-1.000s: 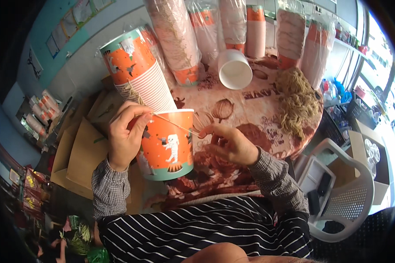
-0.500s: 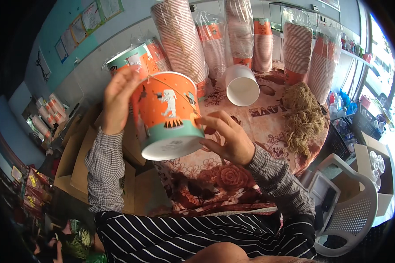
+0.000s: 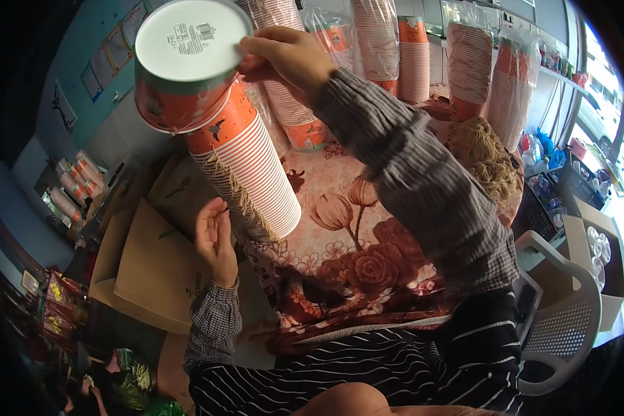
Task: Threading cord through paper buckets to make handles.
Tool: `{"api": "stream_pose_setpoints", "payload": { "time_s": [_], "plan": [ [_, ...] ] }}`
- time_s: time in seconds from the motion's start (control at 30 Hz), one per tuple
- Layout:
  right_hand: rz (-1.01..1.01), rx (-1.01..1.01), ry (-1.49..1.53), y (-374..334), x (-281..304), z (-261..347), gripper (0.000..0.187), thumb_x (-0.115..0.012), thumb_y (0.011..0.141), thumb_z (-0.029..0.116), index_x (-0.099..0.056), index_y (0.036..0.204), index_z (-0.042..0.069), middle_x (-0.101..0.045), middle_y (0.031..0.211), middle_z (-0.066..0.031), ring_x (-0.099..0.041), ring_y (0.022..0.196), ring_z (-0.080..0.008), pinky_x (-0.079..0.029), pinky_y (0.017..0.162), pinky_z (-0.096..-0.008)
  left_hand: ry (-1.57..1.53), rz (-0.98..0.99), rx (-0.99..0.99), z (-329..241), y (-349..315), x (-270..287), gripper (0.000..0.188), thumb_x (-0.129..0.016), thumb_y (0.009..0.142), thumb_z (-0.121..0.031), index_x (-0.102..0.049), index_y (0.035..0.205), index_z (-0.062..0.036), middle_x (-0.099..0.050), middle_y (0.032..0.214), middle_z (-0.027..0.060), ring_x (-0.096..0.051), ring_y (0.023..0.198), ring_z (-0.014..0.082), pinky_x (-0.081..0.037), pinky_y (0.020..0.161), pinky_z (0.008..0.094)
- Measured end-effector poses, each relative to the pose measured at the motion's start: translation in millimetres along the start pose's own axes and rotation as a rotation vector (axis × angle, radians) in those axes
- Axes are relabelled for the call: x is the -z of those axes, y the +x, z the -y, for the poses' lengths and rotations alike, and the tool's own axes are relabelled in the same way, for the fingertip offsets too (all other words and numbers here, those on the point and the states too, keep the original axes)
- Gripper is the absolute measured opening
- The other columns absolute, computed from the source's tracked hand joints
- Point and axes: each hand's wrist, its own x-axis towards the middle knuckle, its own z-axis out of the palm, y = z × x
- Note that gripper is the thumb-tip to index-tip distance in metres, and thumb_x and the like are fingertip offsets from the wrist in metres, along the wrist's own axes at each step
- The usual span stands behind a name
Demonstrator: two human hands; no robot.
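My right hand [image 3: 284, 59] grips an orange and green paper bucket [image 3: 187, 104] near its base rim, thumb and fingers on the edge. The bucket is turned bottom up, its white base [image 3: 191, 41] facing me. It sits over the top end of a tall stack of nested paper buckets [image 3: 256, 173] at the table's left; whether it rests fully on the stack I cannot tell. Twisted cord handles [image 3: 232, 184] hang down the stack's left side. Beside the lower stack, my left hand [image 3: 217, 239] is raised with fingers loosely bent and apart, holding nothing visible.
More bucket stacks, some in clear plastic [image 3: 374, 41], line the table's back. A heap of tan cords [image 3: 489, 156] lies on the flowered tablecloth [image 3: 367, 267] at right. Cardboard boxes [image 3: 152, 263] stand left, a white plastic chair [image 3: 561, 312] right.
The bucket has gone up and left and tipped so its base faces me. My left hand has let go and dropped lower; my right arm now reaches across the table.
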Motion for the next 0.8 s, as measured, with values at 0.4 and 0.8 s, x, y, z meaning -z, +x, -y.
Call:
{"api": "stream_pose_setpoints", "payload": {
  "time_s": [0.4,0.8],
  "plan": [
    [-0.001,0.052,-0.821,7.7,26.8,-50.2,0.075,-0.072,0.082,0.042,-0.045,0.131,-0.009,-0.060,0.118,-0.0235,-0.066,0.097,-0.0246,-0.055,0.076,-0.0335,0.298,-0.067,-0.440,-62.9,121.3,24.2,0.049,-0.054,0.095,-0.008,-0.033,0.139,0.0020,-0.038,0.140,0.0170,-0.041,0.128,0.0243,-0.040,0.101,0.0362],
    [-0.057,-0.220,-1.641,-283.8,223.4,-175.6,0.030,-0.060,0.085,0.022,-0.060,0.109,0.002,-0.060,0.110,-0.0143,-0.053,0.108,-0.0334,-0.043,0.094,-0.0420,0.623,-0.113,-0.743,-60.7,222.7,31.9,0.029,-0.061,0.093,-0.025,-0.062,0.115,-0.0044,-0.051,0.131,0.0125,-0.050,0.119,0.0258,-0.043,0.096,0.0370]
  ]
}}
